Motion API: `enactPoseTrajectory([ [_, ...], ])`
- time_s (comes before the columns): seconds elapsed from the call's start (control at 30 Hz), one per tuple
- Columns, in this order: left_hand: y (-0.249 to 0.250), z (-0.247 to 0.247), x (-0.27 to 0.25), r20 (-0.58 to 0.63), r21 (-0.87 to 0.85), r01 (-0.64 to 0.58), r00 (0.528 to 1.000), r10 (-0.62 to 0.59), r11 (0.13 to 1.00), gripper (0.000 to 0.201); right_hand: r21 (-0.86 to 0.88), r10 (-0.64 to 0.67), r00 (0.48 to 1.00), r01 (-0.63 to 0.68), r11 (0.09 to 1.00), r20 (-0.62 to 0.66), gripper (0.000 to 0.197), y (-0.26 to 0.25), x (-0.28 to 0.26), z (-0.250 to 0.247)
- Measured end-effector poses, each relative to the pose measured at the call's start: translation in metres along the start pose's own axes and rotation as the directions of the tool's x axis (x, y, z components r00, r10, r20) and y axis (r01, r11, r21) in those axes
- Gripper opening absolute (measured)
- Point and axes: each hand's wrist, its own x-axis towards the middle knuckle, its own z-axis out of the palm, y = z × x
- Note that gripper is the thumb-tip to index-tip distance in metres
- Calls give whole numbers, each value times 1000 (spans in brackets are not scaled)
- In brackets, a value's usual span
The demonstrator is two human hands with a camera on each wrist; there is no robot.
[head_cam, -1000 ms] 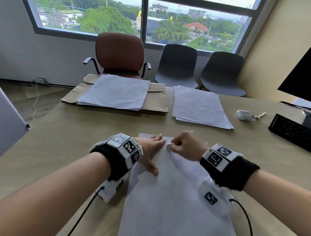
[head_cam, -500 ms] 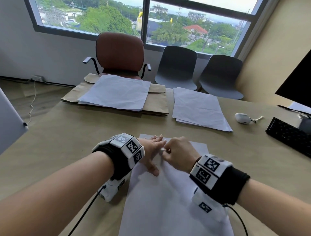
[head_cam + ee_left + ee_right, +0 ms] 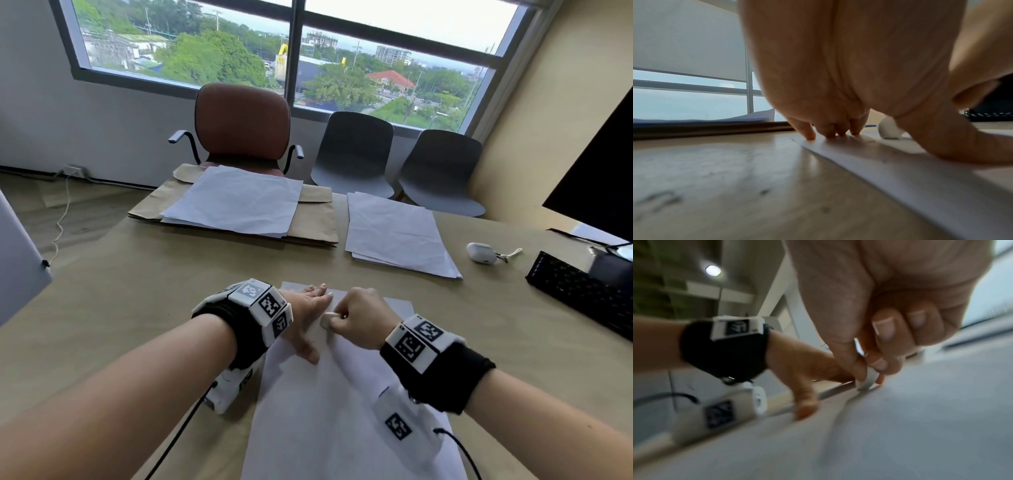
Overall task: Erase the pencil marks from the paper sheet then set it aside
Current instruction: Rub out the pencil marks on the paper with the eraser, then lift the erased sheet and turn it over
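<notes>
A white paper sheet (image 3: 329,411) lies on the tan table (image 3: 137,308) right in front of me. My left hand (image 3: 308,318) lies flat on the sheet's upper left part, fingers straight and thumb spread, pressing it down (image 3: 900,170). My right hand (image 3: 359,322) is curled and pinches a small white eraser (image 3: 328,321) between thumb and fingers, its tip on the paper beside the left hand. The right wrist view shows the eraser (image 3: 867,379) touching the sheet (image 3: 920,426). In the left wrist view the eraser (image 3: 890,129) shows behind the thumb. Pencil marks are too faint to make out.
At the far side of the table a stack of white paper (image 3: 236,202) lies on brown envelopes (image 3: 315,222), and a second paper stack (image 3: 397,233) lies to its right. A white earbud case (image 3: 481,253), a black keyboard (image 3: 582,294) and a monitor (image 3: 599,171) sit at the right.
My right hand with the eraser has slid left and towards me over the sheet, closer to the left hand. The left hand stays pressed on the paper.
</notes>
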Motion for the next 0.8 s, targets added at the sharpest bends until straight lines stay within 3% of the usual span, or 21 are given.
enactPoseTrajectory([
  [0.07, -3, 0, 0, -7, -7, 4, 1000, -4, 1000, 111, -3, 168, 984, -168, 986, -66, 43, 21, 6, -12],
  [0.13, -4, 0, 1, -13, -7, 9, 1000, -9, 1000, 110, 318, 310, 950, -285, 904, -29, 39, 42, 6, -23],
  [0.17, -5, 1, 2, -20, -6, 12, 1000, -12, 1000, 108, 560, 367, 930, -314, 767, 19, 34, 51, 3, -27],
  [0.2, -5, 0, 1, -37, -12, 14, 999, -15, 1000, 104, 756, 422, 903, -334, 562, 84, 28, 58, -1, -29],
  [0.27, -7, -5, -3, -129, -56, 38, 991, -45, 998, 89, 932, 471, 857, -321, 167, 211, 25, 67, -12, -27],
  [0.3, -8, -9, -7, -194, -90, 67, 977, -84, 994, 79, 955, 467, 849, -295, 36, 245, 27, 71, -15, -24],
  [0.37, -10, -19, -16, -288, -179, 182, 930, -229, 967, 63, 967, 467, 847, -229, -114, 255, 30, 76, -17, -17],
  [0.47, -9, -28, -26, -246, -239, 404, 855, -457, 883, 45, 971, 488, 844, -143, -190, 220, 32, 78, -16, -11],
  [0.53, -5, -29, -28, -180, -247, 478, 832, -524, 843, 22, 971, 491, 848, -104, -217, 201, 33, 79, -15, -7],
  [0.67, 8, -28, -24, -87, -245, 534, 819, -567, 809, 34, 965, 477, 858, -74, -251, 190, 35, 81, -15, -4],
  [0.8, 20, -27, -18, -87, -255, 534, 818, -569, 806, 28, 958, 453, 871, -65, -279, 191, 30, 84, -18, -2],
])
